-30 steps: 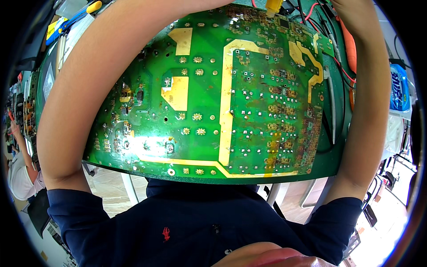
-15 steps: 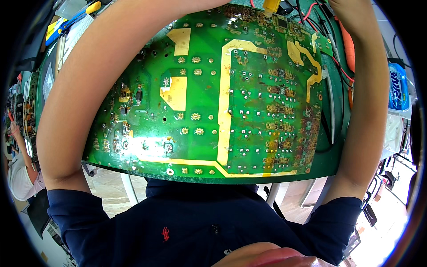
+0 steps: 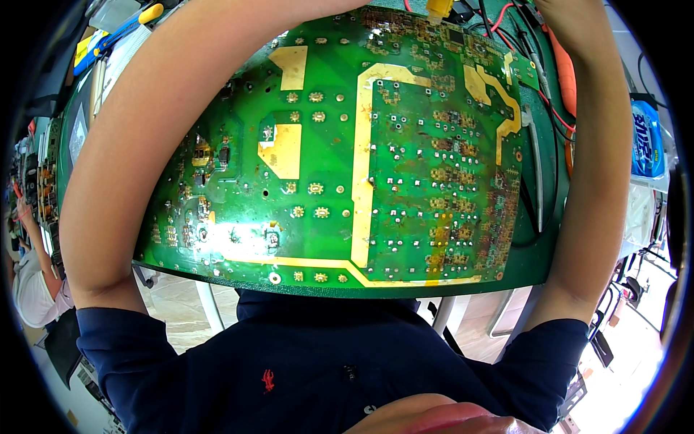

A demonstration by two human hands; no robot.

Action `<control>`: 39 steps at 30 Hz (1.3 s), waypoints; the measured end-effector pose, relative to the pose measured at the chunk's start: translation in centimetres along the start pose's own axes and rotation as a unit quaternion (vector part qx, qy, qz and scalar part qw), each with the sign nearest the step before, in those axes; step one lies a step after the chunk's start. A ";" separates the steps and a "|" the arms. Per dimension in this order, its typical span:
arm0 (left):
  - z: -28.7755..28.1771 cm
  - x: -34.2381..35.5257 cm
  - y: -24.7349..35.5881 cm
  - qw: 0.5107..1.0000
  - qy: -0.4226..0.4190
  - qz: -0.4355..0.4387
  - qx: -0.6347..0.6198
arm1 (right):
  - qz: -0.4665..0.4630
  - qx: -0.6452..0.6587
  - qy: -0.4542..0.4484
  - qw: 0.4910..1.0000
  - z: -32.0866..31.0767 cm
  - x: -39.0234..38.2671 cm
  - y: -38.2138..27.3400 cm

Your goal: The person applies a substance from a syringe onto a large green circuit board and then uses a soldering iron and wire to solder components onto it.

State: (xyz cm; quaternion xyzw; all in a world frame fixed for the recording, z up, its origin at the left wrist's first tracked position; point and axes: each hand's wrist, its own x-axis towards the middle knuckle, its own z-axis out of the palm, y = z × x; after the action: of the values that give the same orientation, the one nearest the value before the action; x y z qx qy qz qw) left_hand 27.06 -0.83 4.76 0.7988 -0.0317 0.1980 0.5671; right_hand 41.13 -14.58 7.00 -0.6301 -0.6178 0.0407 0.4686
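A large green circuit board (image 3: 322, 152) with gold copper tracks and pads, some brownish stained areas and a glare patch fills the middle, lying on a green mat (image 3: 531, 267). My left hand (image 3: 350, 3) is at the top edge, mostly cut off, beside the board's far side; its fingers are hidden. My right hand (image 3: 546, 9) is at the top right, also cut off, near a yellow part (image 3: 439, 10) and tangled red and black cables (image 3: 506, 22); what it holds cannot be seen. My two forearms arch round either side of the board.
A metal rod-like tool (image 3: 535, 173) and an orange tool (image 3: 560, 72) lie right of the board. A blue-and-yellow cutter (image 3: 108, 43) is upper left, a blue packet (image 3: 647, 141) far right. Other circuit boards (image 3: 49, 195) line the left, where a co-worker's arm (image 3: 36, 239) shows.
The board has shifted very slightly to the left. My forearms are in almost the same place.
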 end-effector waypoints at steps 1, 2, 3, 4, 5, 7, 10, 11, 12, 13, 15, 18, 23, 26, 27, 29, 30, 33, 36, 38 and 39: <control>-0.2 0.3 -0.8 1.000 -0.005 0.007 -0.004 | -0.004 0.007 -0.001 1.000 0.0 0.0 0.0; -0.2 0.4 -1.0 1.000 -0.007 0.007 -0.007 | -0.007 0.013 -0.003 1.000 -0.1 0.0 0.1; -0.2 0.6 -1.3 1.000 -0.008 0.007 -0.009 | -0.010 0.016 -0.004 1.000 0.0 0.0 0.4; -0.1 0.6 -1.3 1.000 -0.004 0.000 -0.008 | -0.011 0.015 -0.005 1.000 0.0 0.0 0.4; 0.1 0.5 -1.1 1.000 0.005 -0.001 0.003 | -0.010 0.014 -0.005 1.000 0.0 0.0 0.5; 0.9 -0.1 -0.3 0.999 0.031 0.003 0.038 | -0.004 0.008 -0.006 1.000 0.0 0.0 0.4; 0.4 -0.2 0.3 1.000 0.011 -0.011 0.018 | 0.003 0.005 -0.008 1.000 -0.1 0.0 0.1; 0.2 -0.2 0.4 1.000 0.004 -0.016 0.010 | 0.004 0.005 -0.008 1.000 -0.1 0.0 0.1; 0.1 -0.1 0.5 1.000 -0.004 -0.021 0.003 | 0.003 0.006 -0.007 1.000 0.0 -0.1 0.2; 0.1 -0.2 0.7 1.000 -0.001 -0.022 0.010 | 0.001 0.006 -0.006 1.000 0.0 -0.1 0.2; 0.5 -0.4 0.8 0.999 0.022 -0.011 0.044 | -0.004 0.006 -0.004 1.000 0.0 0.0 0.2; 1.4 -0.6 0.4 0.994 0.059 0.014 0.091 | -0.008 0.004 -0.003 1.000 -0.1 0.0 0.3; 1.2 -0.4 0.0 0.997 0.048 0.012 0.066 | -0.005 0.005 -0.009 1.000 -0.1 0.0 0.4; 1.3 -0.5 0.1 0.996 0.053 0.017 0.075 | -0.001 0.010 -0.010 1.000 -0.1 0.0 0.4; 1.3 -0.5 0.1 0.995 0.054 0.017 0.076 | 0.001 0.014 -0.011 1.000 -0.1 0.0 0.4; 1.3 -0.5 0.1 0.996 0.053 0.017 0.075 | 0.010 0.009 -0.008 1.000 -0.1 -0.1 0.2; 1.3 -0.5 0.1 0.996 0.052 0.017 0.077 | 0.017 -0.001 -0.004 1.000 0.1 -0.1 0.1; 1.3 -0.6 0.3 0.994 0.058 0.021 0.093 | 0.013 -0.010 0.004 1.000 0.0 -0.1 0.1; 1.4 -0.6 0.5 0.993 0.061 0.017 0.099 | 0.006 -0.004 0.006 1.000 0.0 -0.1 0.2; 1.1 -0.6 0.4 0.994 0.052 0.015 0.095 | 0.011 -0.004 0.007 1.000 0.1 -0.1 0.1; 1.1 -0.6 0.4 0.994 0.049 0.015 0.093 | 0.017 -0.007 0.007 1.000 0.2 -0.1 0.0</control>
State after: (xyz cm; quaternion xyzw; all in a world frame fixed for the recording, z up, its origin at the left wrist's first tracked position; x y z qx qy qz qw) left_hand 26.71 -2.09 4.58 0.8367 0.0029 0.2472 0.4887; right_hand 40.99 -14.51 6.82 -0.6442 -0.6038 0.0396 0.4679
